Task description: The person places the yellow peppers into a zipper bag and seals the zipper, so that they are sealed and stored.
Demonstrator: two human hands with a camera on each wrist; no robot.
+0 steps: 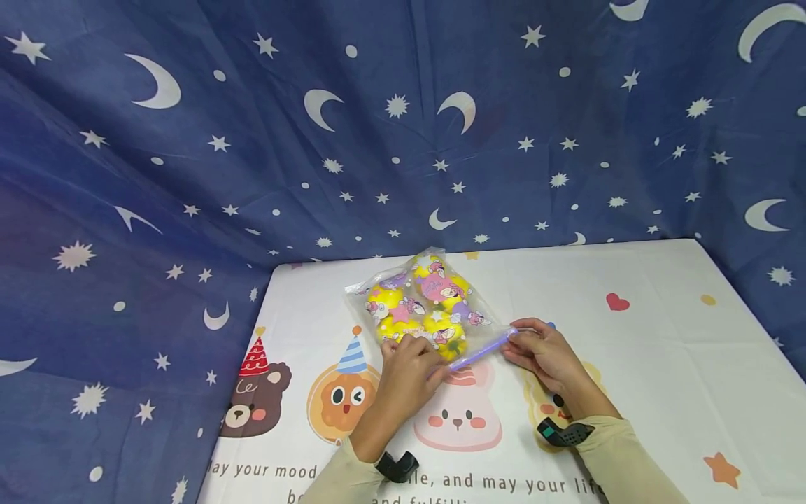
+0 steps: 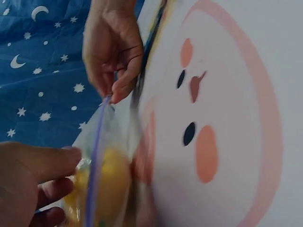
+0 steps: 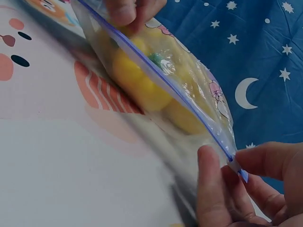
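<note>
A clear slider zip bag printed with pink and purple cartoon figures lies towards the back of the table. Inside it are several yellow, lobed things with green stems, like bell peppers. Along the bag's near edge runs a purple zip strip. My right hand pinches the small slider at the strip's right end between thumb and fingers. At the left part of the mouth, my left hand grips the bag's film close to the zip, fingers bent over it.
The white tablecloth carries printed cartoon animals and lettering. A dark blue curtain with moons and stars hangs behind the table and along its left side. Both wrists wear black straps over light sleeves.
</note>
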